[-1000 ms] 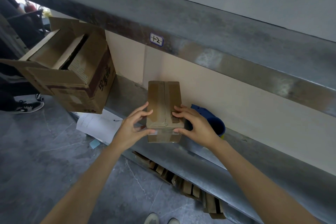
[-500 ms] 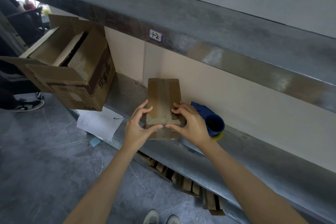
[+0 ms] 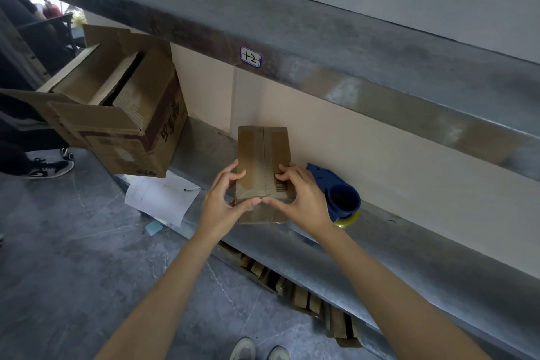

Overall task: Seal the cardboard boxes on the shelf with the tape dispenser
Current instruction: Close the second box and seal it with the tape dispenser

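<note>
At frame centre I see the small brown box (image 3: 263,161) on the grey shelf (image 3: 409,248), flaps closed, with glossy tape along its seam and over the near end. The left hand (image 3: 222,202) and right hand (image 3: 304,199) both pinch that end. The blue tape dispenser (image 3: 336,193) lies just right of it.

Taped small box (image 3: 263,155) on shelf (image 3: 380,248)

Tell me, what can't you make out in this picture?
Head view only.
The tape dispenser: partly behind the right hand.
The small box: near end covered by left hand and right hand; barcode too small to read.
The large open box: inside too dark; flap cut off by left edge.
</note>
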### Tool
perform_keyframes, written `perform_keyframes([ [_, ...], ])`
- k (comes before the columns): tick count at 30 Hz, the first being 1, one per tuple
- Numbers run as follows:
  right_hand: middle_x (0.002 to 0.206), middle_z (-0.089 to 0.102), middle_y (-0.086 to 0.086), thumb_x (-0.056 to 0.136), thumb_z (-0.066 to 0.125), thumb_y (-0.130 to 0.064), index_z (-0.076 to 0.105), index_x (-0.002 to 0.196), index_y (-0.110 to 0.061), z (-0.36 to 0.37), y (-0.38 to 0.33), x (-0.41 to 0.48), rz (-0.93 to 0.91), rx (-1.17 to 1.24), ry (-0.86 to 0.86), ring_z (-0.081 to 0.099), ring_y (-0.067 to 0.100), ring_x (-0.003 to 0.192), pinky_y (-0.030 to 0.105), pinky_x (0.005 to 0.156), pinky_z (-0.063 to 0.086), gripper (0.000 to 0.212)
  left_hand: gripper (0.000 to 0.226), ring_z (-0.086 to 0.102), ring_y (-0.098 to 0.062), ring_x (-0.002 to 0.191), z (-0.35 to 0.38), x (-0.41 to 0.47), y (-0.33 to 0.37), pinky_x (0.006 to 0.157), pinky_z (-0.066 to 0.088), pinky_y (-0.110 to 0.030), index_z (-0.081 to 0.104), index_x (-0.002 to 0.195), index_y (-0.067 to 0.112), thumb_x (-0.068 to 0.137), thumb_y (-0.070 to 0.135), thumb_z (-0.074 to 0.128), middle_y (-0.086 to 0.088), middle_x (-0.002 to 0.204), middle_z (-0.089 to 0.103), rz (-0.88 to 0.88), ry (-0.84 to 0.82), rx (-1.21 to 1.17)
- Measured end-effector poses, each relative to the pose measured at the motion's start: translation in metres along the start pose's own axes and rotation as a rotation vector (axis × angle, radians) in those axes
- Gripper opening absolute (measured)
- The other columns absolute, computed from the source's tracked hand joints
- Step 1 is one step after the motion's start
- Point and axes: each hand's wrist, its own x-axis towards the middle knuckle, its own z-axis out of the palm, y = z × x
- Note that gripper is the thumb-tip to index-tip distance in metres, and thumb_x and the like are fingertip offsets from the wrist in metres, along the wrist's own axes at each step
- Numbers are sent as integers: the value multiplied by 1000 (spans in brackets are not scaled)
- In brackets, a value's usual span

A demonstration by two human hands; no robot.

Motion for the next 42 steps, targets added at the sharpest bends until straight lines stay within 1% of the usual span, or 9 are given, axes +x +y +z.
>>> perform_keyframes([
  [5, 145, 38, -25, 75, 77, -53, 56, 133, -31, -33, 21, 12, 9, 76, -355, 24, 1, 143, 40, 116, 30, 66, 58, 47, 1, 131, -7, 2, 0, 99, 54, -36, 61, 121, 23, 69, 38, 83, 24, 150, 39, -37, -64, -38],
  [7, 146, 37, -26, 78, 78, -43, 55, 135, -32, -40, 27, 15, -5, 52, -407, 25, 1, 143, 42, 118, 28, 62, 56, 45, 3, 133, -10, 4, 0, 107, 48, -36, 62, 121, 23, 70, 35, 83, 25, 150, 39, -33, -103, -43],
  [11, 147, 38, -23, 81, 77, -38, 55, 137, -30, -35, 27, 10, -25, 71, -371, 25, 4, 145, 39, 120, 26, 60, 54, 47, 1, 133, -12, 6, 1, 110, 45, -38, 65, 118, 22, 68, 34, 83, 23, 150, 41, -20, -116, -45],
  [15, 147, 36, -24, 79, 80, -34, 54, 138, -33, -42, 29, 16, -31, 74, -437, 24, 2, 145, 35, 120, 23, 64, 59, 45, 2, 135, -28, 9, 2, 114, 39, -31, 66, 124, 26, 68, 23, 85, 19, 151, 42, -41, -203, -61],
  [19, 147, 37, -23, 81, 79, -28, 56, 136, -30, -39, 30, 16, -31, 77, -409, 23, 1, 144, 37, 121, 24, 60, 64, 48, 4, 131, -34, 12, 5, 109, 45, -34, 66, 124, 32, 65, 19, 86, 24, 148, 45, -92, -217, -114],
  [30, 145, 38, -21, 81, 79, -25, 56, 136, -30, -45, 25, 21, 13, 87, -472, 22, -1, 141, 46, 117, 33, 60, 61, 44, 4, 135, -32, 13, 2, 111, 37, -18, 64, 126, 28, 69, 22, 84, 16, 151, 43, -50, -224, -58],
  [35, 151, 41, -13, 75, 81, -44, 57, 134, -30, -44, 21, 22, 15, 30, -471, 24, 5, 145, 41, 118, 28, 66, 61, 42, 5, 136, -27, 9, 4, 110, 37, -16, 64, 128, 24, 70, 23, 83, 14, 152, 43, -42, -192, -48],
  [39, 146, 47, -12, 78, 79, -43, 61, 129, -28, -41, 19, 19, 16, 13, -389, 32, 7, 140, 46, 112, 35, 56, 61, 42, 6, 135, -28, 12, 4, 110, 36, -16, 64, 126, 28, 68, 23, 84, 21, 150, 43, -48, -205, -26],
  [42, 144, 47, -13, 74, 78, -55, 60, 128, -27, -39, 13, 17, 28, -13, -375, 34, 9, 138, 43, 107, 39, 63, 61, 43, 5, 135, -28, 11, 3, 111, 36, -16, 64, 125, 28, 68, 22, 84, 31, 146, 42, -46, -201, -23],
])
